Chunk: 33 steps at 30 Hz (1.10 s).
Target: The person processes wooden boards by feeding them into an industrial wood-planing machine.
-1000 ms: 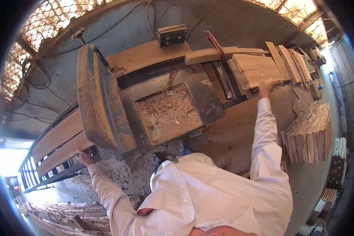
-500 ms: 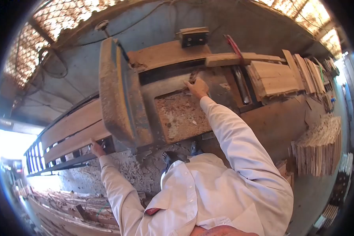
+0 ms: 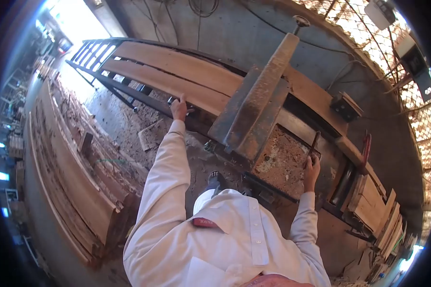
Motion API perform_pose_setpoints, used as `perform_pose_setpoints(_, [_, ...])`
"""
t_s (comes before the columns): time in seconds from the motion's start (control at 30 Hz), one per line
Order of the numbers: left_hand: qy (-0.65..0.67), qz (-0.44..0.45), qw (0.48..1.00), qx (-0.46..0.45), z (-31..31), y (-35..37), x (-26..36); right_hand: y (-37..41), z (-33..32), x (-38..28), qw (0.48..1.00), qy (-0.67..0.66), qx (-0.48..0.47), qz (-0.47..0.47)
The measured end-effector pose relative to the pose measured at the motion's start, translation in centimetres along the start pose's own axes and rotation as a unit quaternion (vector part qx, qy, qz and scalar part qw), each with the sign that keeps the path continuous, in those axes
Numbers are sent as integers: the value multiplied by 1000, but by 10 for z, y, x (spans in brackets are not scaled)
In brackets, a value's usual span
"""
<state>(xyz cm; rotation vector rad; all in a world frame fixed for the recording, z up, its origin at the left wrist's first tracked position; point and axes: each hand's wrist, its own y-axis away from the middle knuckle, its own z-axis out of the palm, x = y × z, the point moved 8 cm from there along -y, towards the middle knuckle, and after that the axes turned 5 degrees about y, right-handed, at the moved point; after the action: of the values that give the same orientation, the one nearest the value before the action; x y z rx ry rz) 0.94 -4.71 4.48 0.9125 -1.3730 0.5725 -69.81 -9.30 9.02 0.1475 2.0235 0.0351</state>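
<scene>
My left hand is closed around a dark handle at the front edge of the long table, beside a wooden plank. Most of the handle is hidden by the fingers. My right hand grips a thin, dark brown stick, which points up and away from me over the machine bed. Below and left of this hand is a recessed plate covered in sawdust. Between my hands rises the tall, worn metal housing of the machine.
A slatted metal frame extends at the far left. Long rough boards are piled on the floor at left. Cut boards and a red bar are at right. A dark block sits behind the bed, near the wall.
The view has swung left, bringing the long table and floor boards further into sight. My right hand has drawn nearer to me over the sawdust-covered plate. My left hand stays at the table edge.
</scene>
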Motion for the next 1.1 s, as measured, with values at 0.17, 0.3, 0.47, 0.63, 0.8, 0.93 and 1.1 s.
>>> perform_pose_setpoints(0.17, [177, -26, 982, -60, -30, 41, -9, 79, 42, -13, 989, -65, -121, 46])
perform_pose_setpoints(0.3, [114, -47, 980, -158, -49, 164, -46, 132, 99, -19, 964, -20, -263, 31])
perform_pose_setpoints(0.47, [178, -271, 875, -360, -5, 320, -63, 168, 184, -85, 914, 63, -389, -92])
perform_pose_setpoints(0.63, [262, -277, 874, -301, -22, 314, -94, 185, 235, -105, 877, 107, -430, -187])
perform_pose_setpoints(0.8, [154, -223, 954, -128, -127, 232, -153, 176, 229, -92, 910, 59, -401, -83])
perform_pose_setpoints(0.93, [212, -168, 963, 16, -175, 155, -187, 164, 202, -74, 945, 30, -326, -18])
perform_pose_setpoints(1.1, [47, -84, 993, -62, -143, 57, -134, 154, 164, -45, 968, -3, -251, 22])
